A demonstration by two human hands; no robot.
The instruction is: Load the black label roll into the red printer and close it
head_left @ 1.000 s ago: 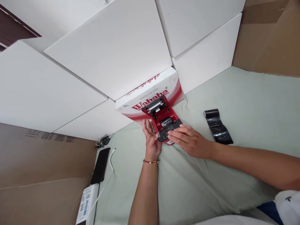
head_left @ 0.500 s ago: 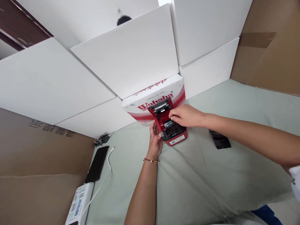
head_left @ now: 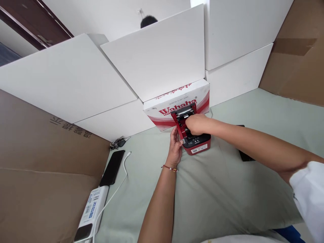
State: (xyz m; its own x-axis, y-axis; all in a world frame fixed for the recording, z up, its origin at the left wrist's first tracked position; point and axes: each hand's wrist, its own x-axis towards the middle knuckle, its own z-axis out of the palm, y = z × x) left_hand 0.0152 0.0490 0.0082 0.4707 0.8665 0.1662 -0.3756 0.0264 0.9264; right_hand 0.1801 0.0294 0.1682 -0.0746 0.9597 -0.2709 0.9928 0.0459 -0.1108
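Note:
A red and black label printer (head_left: 199, 148) stands on the cloth with its lid (head_left: 184, 113) raised, showing rollers inside. My left hand (head_left: 175, 148) grips its left side, thumb at the front corner and fingers around the back of that side. Over the printer's inside, my right hand (head_left: 197, 124) is curled closed and reaches down into it. The fingertips are hidden, so what they hold or press cannot be made out. A black panel with small white markings faces me at the printer's front, above a white label on the red case.
Behind the printer lies a white and red Wahaha carton (head_left: 177, 98) against white panels (head_left: 162, 64). At left are keys (head_left: 118, 143), a black phone (head_left: 112, 167), a white power strip (head_left: 93, 209) and a white cable (head_left: 126, 168). A flat black item (head_left: 246, 157) lies partly under my right forearm.
My right hand has moved lower and further into the printer. The black marked panel shows at the front where dark innards were exposed. My left hand keeps its grip; the view has shifted.

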